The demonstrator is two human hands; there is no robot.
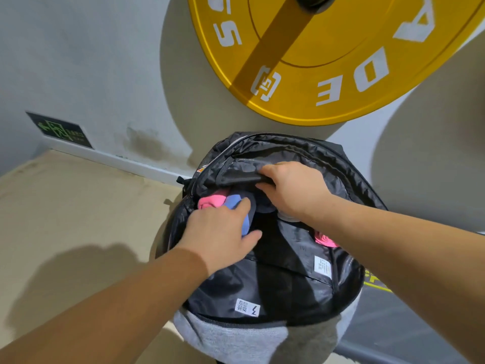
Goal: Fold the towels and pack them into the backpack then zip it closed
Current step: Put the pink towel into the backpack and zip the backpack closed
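A black and grey backpack [283, 282] stands unzipped in the middle of the head view, its black lining spread wide. Inside its mouth lie a pink towel [211, 201] and a blue towel [234, 202], bunched together. My left hand [220, 232] rests on the blue towel, fingers pressing it down into the bag. My right hand [291, 189] grips the edge of an inner black pocket flap [236, 177] and holds it back. Another bit of pink cloth [325, 239] shows under my right forearm.
A large yellow weight plate [341, 61] hangs on the grey wall right above the backpack. A beige floor [65, 206] spreads to the left, with a green exit sign [61, 130] low on the wall. A dark mat with yellow markings [378, 282] lies at the right.
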